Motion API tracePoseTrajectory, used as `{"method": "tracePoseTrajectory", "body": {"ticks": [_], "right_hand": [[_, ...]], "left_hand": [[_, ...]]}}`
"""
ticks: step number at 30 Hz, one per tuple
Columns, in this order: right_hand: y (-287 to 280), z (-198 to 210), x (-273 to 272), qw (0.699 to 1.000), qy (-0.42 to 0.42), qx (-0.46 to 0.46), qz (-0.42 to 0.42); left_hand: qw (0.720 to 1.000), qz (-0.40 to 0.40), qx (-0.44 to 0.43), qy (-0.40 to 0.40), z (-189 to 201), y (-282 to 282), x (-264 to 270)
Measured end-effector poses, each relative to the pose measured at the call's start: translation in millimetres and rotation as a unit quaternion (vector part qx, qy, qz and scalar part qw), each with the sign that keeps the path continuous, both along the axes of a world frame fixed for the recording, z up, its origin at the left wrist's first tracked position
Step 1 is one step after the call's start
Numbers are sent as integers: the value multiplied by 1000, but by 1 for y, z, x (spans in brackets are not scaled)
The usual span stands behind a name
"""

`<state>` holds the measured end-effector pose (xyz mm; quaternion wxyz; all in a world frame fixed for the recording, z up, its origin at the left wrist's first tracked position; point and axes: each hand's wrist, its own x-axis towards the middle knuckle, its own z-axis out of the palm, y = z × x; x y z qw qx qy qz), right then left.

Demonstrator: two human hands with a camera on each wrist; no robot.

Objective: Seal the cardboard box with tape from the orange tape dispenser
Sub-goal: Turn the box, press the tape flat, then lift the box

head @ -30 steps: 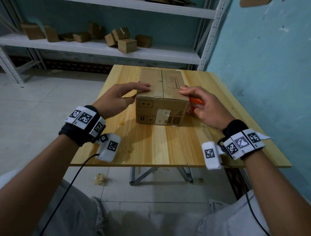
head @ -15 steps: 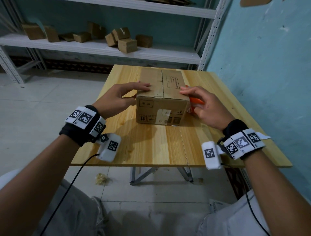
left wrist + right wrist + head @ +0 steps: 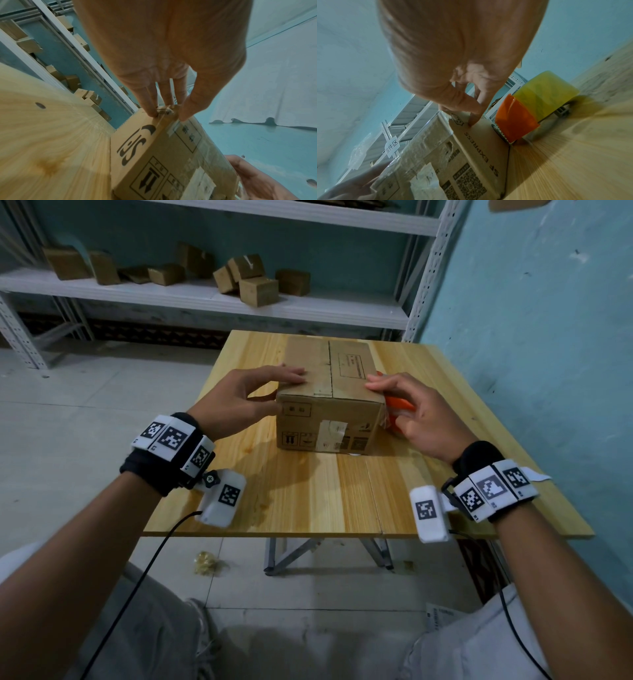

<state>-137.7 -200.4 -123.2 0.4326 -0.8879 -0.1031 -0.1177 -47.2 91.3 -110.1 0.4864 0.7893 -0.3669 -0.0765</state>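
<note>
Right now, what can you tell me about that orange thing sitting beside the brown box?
The orange plastic tape dispenser stands on the pale wooden table, close against the right side of the brown cardboard box. A roll of yellowish translucent tape sits in it. From the head view the right hand mostly hides it; the wrist view shows no finger on it.

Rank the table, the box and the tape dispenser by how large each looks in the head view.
1. Table, largest by far.
2. Box.
3. Tape dispenser, smallest, though the right hand and the box hide most of it, so its full size is unclear here.
</note>
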Motion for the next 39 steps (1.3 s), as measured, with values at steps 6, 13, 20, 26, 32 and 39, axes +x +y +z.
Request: {"method": "tracePoseTrajectory", "body": {"ticks": [6, 13, 20, 26, 32, 39], "right_hand": [[0, 0, -1, 1000, 0, -1, -1], [1, 0, 0, 1000, -1, -7, -2], [2, 1, -1, 1000, 1, -1, -2], [4, 2, -3, 1000, -1, -1, -2], [3, 2, -3, 1000, -4, -5, -4], [4, 3, -3, 1000, -3, -4, -5]], "left_hand": [[999, -20, 11, -26, -2, 3, 4], [999, -20, 17, -46, -2, 4, 6], [995, -10, 35, -89, -5, 4, 11], [995, -7, 28, -95, -6, 2, 11], [994, -3, 15, -106, -7, 1, 12], [993, -9, 24, -114, -7, 2, 13]]}}
